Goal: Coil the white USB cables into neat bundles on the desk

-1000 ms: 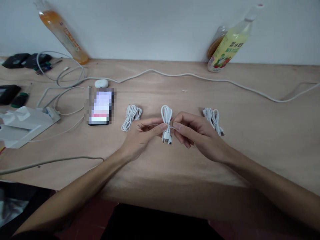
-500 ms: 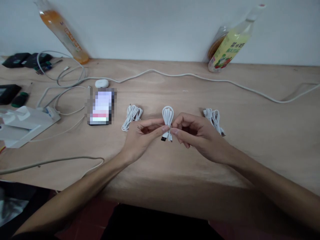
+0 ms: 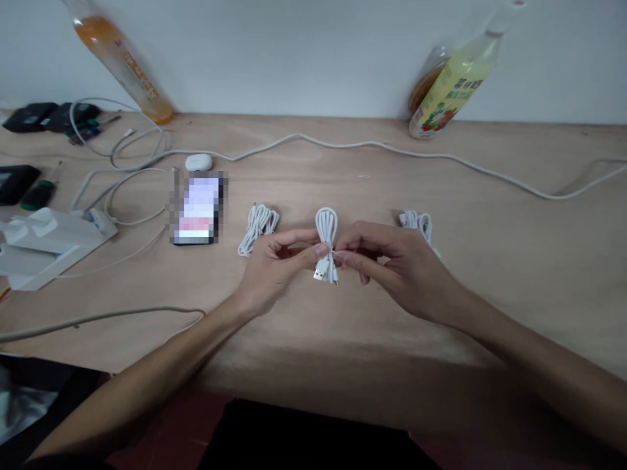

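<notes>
A white coiled cable [image 3: 326, 225] is bunched at its middle, its loop pointing away and its USB plug towards me. My left hand [image 3: 274, 264] pinches it from the left, thumb on the bunched middle. From the right, my right hand [image 3: 386, 264] has its thumb and forefinger closed at the same narrow spot; whatever tie is there is too small to make out. One white cable bundle [image 3: 259, 225] lies just beyond my left hand. Another cable bundle [image 3: 417, 224] lies behind my right hand, partly covered by it.
A phone [image 3: 198, 209] and a white earbud case [image 3: 198, 162] lie to the left, near a white power strip [image 3: 53, 245]. An orange bottle [image 3: 125, 68] and a yellow bottle [image 3: 453, 88] stand by the wall. A long white cord [image 3: 372, 143] crosses the table.
The held cable has turned slightly, so the USB plug's metal face now shows. Both hands stay pinched at its middle, and the right hand's fingers have drawn in a little.
</notes>
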The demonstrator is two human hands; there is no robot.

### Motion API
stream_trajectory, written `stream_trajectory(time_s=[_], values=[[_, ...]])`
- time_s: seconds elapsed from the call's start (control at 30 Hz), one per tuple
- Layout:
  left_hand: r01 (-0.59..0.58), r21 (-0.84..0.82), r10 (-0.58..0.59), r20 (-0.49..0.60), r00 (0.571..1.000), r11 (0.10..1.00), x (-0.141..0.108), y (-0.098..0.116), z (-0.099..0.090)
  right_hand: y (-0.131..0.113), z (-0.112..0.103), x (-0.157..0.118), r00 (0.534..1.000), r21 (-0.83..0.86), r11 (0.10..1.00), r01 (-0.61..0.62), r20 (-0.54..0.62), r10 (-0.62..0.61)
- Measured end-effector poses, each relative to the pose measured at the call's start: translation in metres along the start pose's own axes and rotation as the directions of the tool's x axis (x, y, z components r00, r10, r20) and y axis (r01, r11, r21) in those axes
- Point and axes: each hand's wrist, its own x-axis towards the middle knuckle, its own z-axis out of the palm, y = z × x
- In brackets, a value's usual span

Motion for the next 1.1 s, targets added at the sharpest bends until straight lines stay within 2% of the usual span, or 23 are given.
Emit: stream_trajectory(time_s=[0.23, 0.37, 0.57, 0.67, 0.73, 0.8, 0.87, 1.0, 1.1], values=[[0.024, -0.001, -0.024, 0.071, 0.997, 1.000, 0.001, 0.003, -0.001, 0.003, -0.001, 0.002, 0.998, 0.036, 0.997, -0.065, -0.012, 0.065], [0.039, -0.017, -0.037, 0.103, 0.994, 0.999, 0.001, 0.005, -0.001, 0.006, -0.001, 0.003, 0.993, 0.159, 0.981, -0.107, -0.023, 0.113], [0.154, -0.113, -0.125, 0.228, 0.966, 0.982, -0.001, 0.010, -0.002, 0.012, -0.001, 0.006, 0.991, 0.253, 0.960, -0.119, -0.030, 0.131], [0.227, -0.148, -0.183, 0.259, 0.948, 0.963, -0.003, 0.011, -0.003, 0.015, -0.002, 0.008, 0.991, 0.322, 0.937, -0.132, 0.033, 0.128], [0.270, -0.160, -0.216, 0.289, 0.933, 0.950, -0.004, 0.012, -0.003, 0.016, -0.002, 0.010, 0.984, 0.358, 0.919, -0.162, 0.123, 0.126], [0.294, -0.165, -0.233, 0.312, 0.921, 0.942, -0.004, 0.012, -0.003, 0.016, -0.003, 0.011, 0.971, 0.379, 0.906, -0.190, 0.209, 0.116], [0.295, -0.169, -0.230, 0.325, 0.917, 0.940, -0.003, 0.011, -0.002, 0.016, -0.004, 0.010, 0.962, 0.394, 0.896, -0.207, 0.247, 0.113], [0.271, -0.162, -0.201, 0.349, 0.915, 0.949, -0.001, 0.011, -0.001, 0.016, -0.010, 0.002, 0.970, 0.388, 0.895, -0.220, 0.187, 0.157], [0.280, -0.093, -0.223, 0.396, 0.891, 0.955, -0.003, 0.013, -0.001, 0.016, -0.011, -0.011, 0.971, 0.388, 0.892, -0.233, 0.140, 0.193]])
